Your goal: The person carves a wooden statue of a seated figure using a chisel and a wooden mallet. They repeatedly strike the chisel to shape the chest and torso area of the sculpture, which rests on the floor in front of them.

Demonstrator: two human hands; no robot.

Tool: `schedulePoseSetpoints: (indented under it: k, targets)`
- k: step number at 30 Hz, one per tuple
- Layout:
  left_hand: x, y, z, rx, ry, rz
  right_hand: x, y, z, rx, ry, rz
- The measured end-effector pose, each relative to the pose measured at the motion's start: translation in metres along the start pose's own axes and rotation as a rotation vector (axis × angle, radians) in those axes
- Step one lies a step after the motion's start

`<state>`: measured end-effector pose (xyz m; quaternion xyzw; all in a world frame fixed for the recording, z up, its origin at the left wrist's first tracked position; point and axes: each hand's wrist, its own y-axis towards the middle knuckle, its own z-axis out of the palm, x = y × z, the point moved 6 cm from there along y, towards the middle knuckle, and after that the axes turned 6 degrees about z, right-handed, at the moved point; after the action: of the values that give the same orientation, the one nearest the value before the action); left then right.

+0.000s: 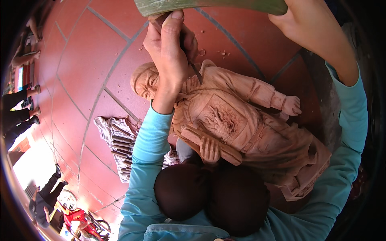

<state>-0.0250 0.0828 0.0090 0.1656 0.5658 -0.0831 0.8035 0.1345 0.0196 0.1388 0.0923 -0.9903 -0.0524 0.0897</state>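
A carved wooden statue of a robed figure lies on its back across the floor in front of my knees. My left hand is wrapped round the handle of a chisel, and its narrow metal blade slants down to the statue's upper chest, near the neck. In my right hand, partly cut off by the top edge, is one end of a green wooden mallet. Its other end is at the butt of the chisel, above my left fist; whether they touch I cannot tell.
A striped cloth with several chisels lies left of my left forearm. Wood chips are scattered on the red tiled floor. People's legs show at far left, and a red bicycle at lower left.
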Motion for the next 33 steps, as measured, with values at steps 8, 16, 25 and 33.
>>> schedulePoseSetpoints:
  k: [8, 16, 25, 33]
  targets:
    - [-0.02, -0.015, 0.02, 0.023, -0.114, 0.051, 0.021, 0.003, -0.015, 0.186, 0.115, 0.237]
    - [-0.02, -0.008, -0.002, 0.0, -0.065, 0.018, 0.018, -0.01, -0.011, -0.001, 0.352, 0.05]
    - [-0.015, -0.012, -0.001, 0.019, -0.183, 0.023, 0.005, -0.012, -0.001, 0.097, 0.191, 0.244]
    - [-0.017, -0.02, 0.007, 0.004, -0.199, -0.009, 0.006, -0.009, 0.002, 0.059, 0.198, 0.129]
